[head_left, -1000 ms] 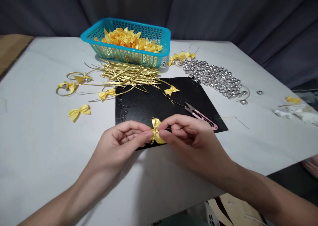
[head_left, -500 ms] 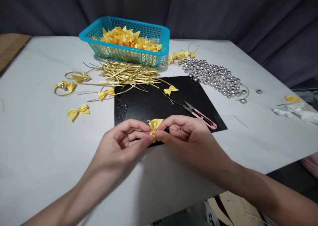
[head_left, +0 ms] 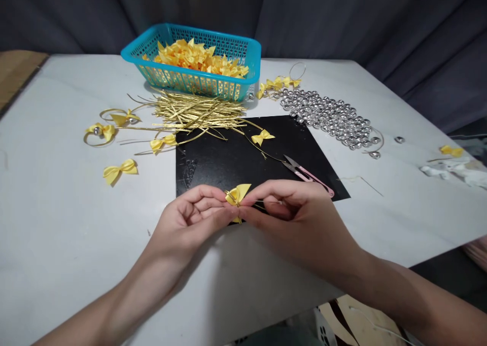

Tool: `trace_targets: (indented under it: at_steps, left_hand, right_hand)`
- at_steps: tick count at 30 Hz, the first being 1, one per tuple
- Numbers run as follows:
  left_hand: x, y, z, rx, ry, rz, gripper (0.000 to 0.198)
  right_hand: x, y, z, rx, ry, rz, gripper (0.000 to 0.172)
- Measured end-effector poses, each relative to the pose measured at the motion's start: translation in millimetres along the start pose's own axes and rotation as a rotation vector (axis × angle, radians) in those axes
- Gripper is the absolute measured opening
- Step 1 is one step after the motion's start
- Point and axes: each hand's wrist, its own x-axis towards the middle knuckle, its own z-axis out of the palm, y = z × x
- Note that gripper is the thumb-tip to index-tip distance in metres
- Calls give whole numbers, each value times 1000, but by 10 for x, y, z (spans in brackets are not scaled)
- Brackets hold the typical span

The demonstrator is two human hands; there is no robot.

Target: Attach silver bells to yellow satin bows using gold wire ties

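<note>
At the left of the frame you have a looped bow (head_left: 99, 132) with a silver bead and, just below, a loose bow (head_left: 120, 171), both on the tabletop (head_left: 76, 219). Upper centre-left sits the blue basket (head_left: 190, 73) of yellow bows, with the gold cords (head_left: 200, 110) piled in front. Your left hand (head_left: 192, 221) has thumb and fingertips pinched on the held bow (head_left: 239, 193), at lower centre over the black mat's (head_left: 228, 156) near edge. Your right hand (head_left: 297, 209) pinches tightly at its waist, a thin strand trailing between the fingers. You seem to be binding gold cord to the bow; the next move likely calls for a steady left pinch while the right draws the strand snug. Right of centre lie the snips (head_left: 312, 176), then silver beads (head_left: 327, 120).
</note>
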Motion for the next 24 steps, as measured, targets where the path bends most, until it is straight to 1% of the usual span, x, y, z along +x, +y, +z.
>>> trace_targets:
  at_steps: [3, 7, 10, 14, 16, 19, 24]
  left_hand:
    - [-8, 0, 10, -16, 21, -2, 19]
    - [-13, 2, 19, 53, 73, 33, 21]
    - [-14, 0, 13, 142, 139, 74, 23]
    - [-22, 1, 10, 199, 196, 135, 27]
    - [-29, 8, 16, 207, 209, 152, 28]
    - [-35, 24, 23, 218, 217, 152, 28]
    - [-26, 27, 6, 214, 192, 151, 24]
  right_hand:
    - [-25, 14, 21, -64, 39, -75, 9]
    - [-47, 48, 53, -90, 43, -106, 5]
    - [-55, 56, 53, -80, -19, -142, 6]
    - [-63, 31, 15, 17, -109, -136, 18]
    - [-65, 20, -14, 50, -115, -143, 24]
    - [-70, 22, -59, -1, -83, -206, 29]
    - [-88, 53, -84, -140, -119, -256, 23]
